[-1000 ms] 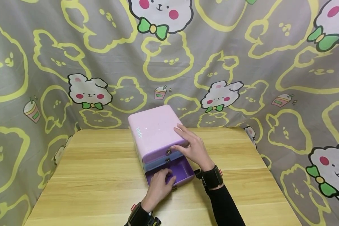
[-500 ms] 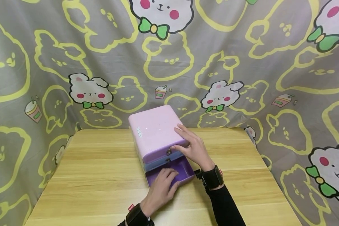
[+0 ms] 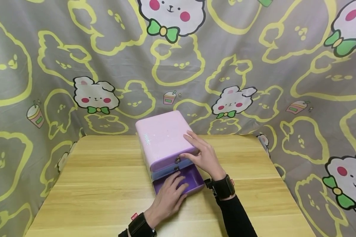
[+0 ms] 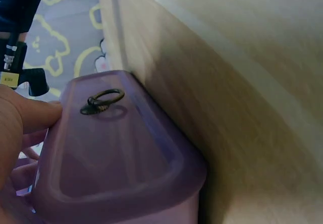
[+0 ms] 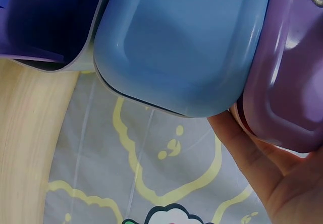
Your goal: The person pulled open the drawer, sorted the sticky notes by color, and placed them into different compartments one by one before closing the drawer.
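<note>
Drawer unit (image 3: 163, 140): 1, centre of frame
Drawers: 3 (pink, blue, purple)
Ring pulls visible, head view: 2
Hands: 2, lower centre
Wristbands: 2
Table (image 3: 101, 184): 1
Backdrop cloth (image 3: 255, 65): 1, upper frame

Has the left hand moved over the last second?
Yes. The left hand slid farther into the open purple bottom drawer, toward the pink plastic drawer box, which stayed put.
</note>
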Demonstrator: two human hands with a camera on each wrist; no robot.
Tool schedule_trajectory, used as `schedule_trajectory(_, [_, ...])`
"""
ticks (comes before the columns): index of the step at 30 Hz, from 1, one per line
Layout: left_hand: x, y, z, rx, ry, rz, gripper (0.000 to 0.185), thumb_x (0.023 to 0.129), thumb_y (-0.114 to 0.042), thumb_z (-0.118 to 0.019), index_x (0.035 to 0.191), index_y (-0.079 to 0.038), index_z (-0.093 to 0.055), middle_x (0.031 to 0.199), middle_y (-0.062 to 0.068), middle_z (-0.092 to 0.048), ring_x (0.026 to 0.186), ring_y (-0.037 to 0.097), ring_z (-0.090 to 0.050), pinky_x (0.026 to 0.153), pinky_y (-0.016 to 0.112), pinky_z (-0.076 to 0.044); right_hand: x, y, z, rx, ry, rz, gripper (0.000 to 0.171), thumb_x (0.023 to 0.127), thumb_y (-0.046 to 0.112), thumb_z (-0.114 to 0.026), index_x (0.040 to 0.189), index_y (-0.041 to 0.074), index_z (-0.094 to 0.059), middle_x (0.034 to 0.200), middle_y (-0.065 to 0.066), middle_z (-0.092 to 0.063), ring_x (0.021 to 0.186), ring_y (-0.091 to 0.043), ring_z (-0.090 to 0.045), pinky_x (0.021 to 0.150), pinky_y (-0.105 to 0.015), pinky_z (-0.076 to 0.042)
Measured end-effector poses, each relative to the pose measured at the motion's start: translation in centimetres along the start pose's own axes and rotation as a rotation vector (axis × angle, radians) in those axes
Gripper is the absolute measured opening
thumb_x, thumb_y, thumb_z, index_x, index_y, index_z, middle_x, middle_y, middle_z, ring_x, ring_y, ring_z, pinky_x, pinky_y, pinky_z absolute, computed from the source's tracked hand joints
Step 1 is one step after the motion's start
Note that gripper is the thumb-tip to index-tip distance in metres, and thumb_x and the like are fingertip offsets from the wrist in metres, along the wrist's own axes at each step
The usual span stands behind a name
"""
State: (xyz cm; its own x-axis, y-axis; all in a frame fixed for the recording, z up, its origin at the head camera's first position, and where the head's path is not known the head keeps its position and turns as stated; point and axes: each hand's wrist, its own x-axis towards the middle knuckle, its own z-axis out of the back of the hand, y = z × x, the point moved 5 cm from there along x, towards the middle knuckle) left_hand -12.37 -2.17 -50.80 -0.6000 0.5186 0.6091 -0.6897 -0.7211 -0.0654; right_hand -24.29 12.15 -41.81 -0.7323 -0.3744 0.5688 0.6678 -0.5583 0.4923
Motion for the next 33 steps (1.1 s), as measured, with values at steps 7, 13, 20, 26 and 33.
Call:
schedule_trajectory(7, [-0.09,0.12,-0.20,0.078,0.034,-0.025,0.034,0.089,-0.034,-0.072,0.119,-0.020,-0.068,0.138,0.010,-0.063,0.140,0.037,-0.050,0.116,0.057,-0.042,0.07,0.01,0.04,0.001,0.005,-0.003,0.075,0.077,0.034,-0.087,0.145,0.026,-0.057,0.155,0.000,-0.053,0.140,-0.028,-0.055,0.102,-0.047,-0.056])
schedule_trajectory(13, [-0.16,0.17,-0.64,0.141,0.071,-0.018,0.034,0.091,-0.038,-0.069,0.122,-0.023,-0.067,0.141,0.009,-0.062,0.142,0.036,-0.047,0.116,0.059,-0.041,0.14,0.04,0.18,0.001,0.008,-0.006,0.075,0.077,0.035,-0.087,0.145,0.026,-0.057,0.155,0.000,-0.053,0.140,-0.028,-0.055,0.105,-0.050,-0.055])
schedule_trajectory(20, [-0.09,0.20,-0.76,0.164,0.093,-0.017,0.034,0.092,-0.039,-0.068,0.123,-0.025,-0.066,0.144,0.009,-0.059,0.144,0.036,-0.045,0.117,0.058,-0.040,0.19,0.15,0.27,-0.001,0.005,0.003,0.074,0.077,0.035,-0.087,0.145,0.024,-0.058,0.154,-0.001,-0.053,0.139,-0.028,-0.055,0.099,-0.047,-0.057])
schedule_trajectory(26, [-0.08,0.14,-0.70,0.184,0.097,-0.017,0.034,0.093,-0.041,-0.067,0.124,-0.025,-0.065,0.144,0.008,-0.060,0.143,0.035,-0.047,0.116,0.057,-0.042,0.06,0.31,0.17,-0.006,0.002,0.008,0.075,0.077,0.034,-0.087,0.145,0.024,-0.058,0.154,-0.003,-0.054,0.138,-0.029,-0.056,0.096,-0.047,-0.058])
schedule_trajectory(33, [-0.27,0.30,-0.75,0.239,0.109,-0.015,0.036,0.090,-0.031,-0.067,0.125,-0.026,-0.063,0.146,0.008,-0.058,0.143,0.033,-0.048,0.114,0.053,-0.045,-0.11,0.47,0.06,-0.002,0.008,-0.002,0.074,0.078,0.036,-0.087,0.145,0.025,-0.057,0.155,-0.002,-0.053,0.139,-0.029,-0.055,0.107,-0.051,-0.053])
